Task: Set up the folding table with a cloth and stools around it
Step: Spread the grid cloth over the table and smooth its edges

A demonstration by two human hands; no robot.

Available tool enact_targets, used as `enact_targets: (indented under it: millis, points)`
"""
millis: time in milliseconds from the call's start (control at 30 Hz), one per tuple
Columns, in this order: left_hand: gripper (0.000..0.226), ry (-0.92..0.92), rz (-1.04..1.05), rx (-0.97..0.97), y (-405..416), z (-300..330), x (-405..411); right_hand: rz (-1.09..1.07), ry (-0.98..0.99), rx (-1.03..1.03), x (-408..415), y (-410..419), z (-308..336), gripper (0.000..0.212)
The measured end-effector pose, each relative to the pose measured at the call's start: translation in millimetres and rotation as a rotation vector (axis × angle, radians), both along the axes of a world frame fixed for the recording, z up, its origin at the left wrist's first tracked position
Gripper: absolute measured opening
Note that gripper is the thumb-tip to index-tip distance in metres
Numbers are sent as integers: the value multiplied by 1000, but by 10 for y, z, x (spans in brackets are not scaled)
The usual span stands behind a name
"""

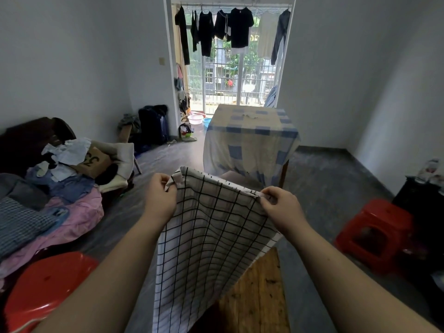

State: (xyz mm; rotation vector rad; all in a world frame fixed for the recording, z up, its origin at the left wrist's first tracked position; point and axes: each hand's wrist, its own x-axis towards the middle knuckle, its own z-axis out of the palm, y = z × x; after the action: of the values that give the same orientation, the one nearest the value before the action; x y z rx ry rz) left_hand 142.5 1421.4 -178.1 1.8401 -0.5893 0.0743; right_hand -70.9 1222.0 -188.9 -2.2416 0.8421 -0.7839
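The white cloth with black lines is held up in the air over the brown wooden table, and its low end hangs down across the table top. The left hand pinches one top corner with curled fingers, and the right hand pinches the other top corner the same way. A red stool stands on the floor to the right, another red stool is close by on the left, and a far table under a blue and yellow cover stands near the balcony door.
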Motion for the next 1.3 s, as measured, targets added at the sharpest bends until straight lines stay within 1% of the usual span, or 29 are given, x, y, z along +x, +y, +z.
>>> enact_targets:
  millis: [67,133,167,233,300,333,400,467,533,600,667,733,767,800,833,867,900,967,1000,1067,1133,1167,1200,1233,1267,1300]
  points:
    - [5,7,-18,-13,-29,-29,4,17,-14,40,11,21,35,7]
    - [8,53,-62,-35,-55,-49,-9,40,-29,101,19,48,62,6]
    - [13,78,-91,-33,-68,-53,-20,48,-41,134,25,58,76,7]
    - [37,93,-153,32,-99,-67,-55,55,-70,178,37,74,98,9]
    - [68,51,-206,160,-136,-84,-107,48,-131,242,48,93,114,10]
    - [81,13,-224,222,-156,-91,-141,41,-182,309,51,99,120,11]
    - [98,-51,-236,305,-194,-108,-220,31,-285,466,61,105,129,15]
    - [105,-87,-236,333,-225,-136,-269,24,-367,613,85,110,146,13]
    - [106,-140,-255,317,-246,-172,-289,26,-439,740,120,113,174,8]
    - [103,-133,-300,191,-267,-186,-291,35,-473,821,131,111,208,5]
    - [98,-37,-294,27,-268,-184,-289,54,-471,842,110,98,224,4]
    - [91,73,-262,-34,-241,-195,-290,60,-475,845,78,76,233,4]
    - [84,103,-254,-42,-214,-217,-286,59,-488,856,62,63,237,4]
    - [70,112,-243,-30,-189,-250,-267,54,-500,867,45,45,237,4]
    - [53,99,-222,24,-169,-283,-241,47,-504,866,26,28,236,5]
    - [39,79,-199,103,-150,-312,-225,37,-494,845,5,7,232,5]
    - [35,67,-186,176,-138,-356,-217,19,-462,796,-16,-19,221,6]
    - [25,67,-194,253,-137,-434,-212,-38,-349,611,-46,-64,198,10]
    - [17,75,-219,251,-149,-449,-227,-61,-290,503,-48,-77,191,12]
    - [3,114,-276,186,-196,-429,-274,-79,-154,318,-19,-87,197,13]
    - [8,102,-252,137,-264,-353,-316,-85,63,162,23,-52,253,10]
    - [8,75,-232,127,-298,-303,-332,-80,174,89,44,-26,262,19]
    - [4,46,-233,122,-336,-260,-339,-67,256,21,70,13,264,35]
    - [4,20,-253,123,-370,-211,-348,-52,277,-44,101,75,275,55]
    - [8,-11,-272,126,-405,-166,-359,-33,240,-114,127,163,305,72]
    - [9,-38,-288,131,-431,-120,-369,-9,161,-219,146,272,351,81]
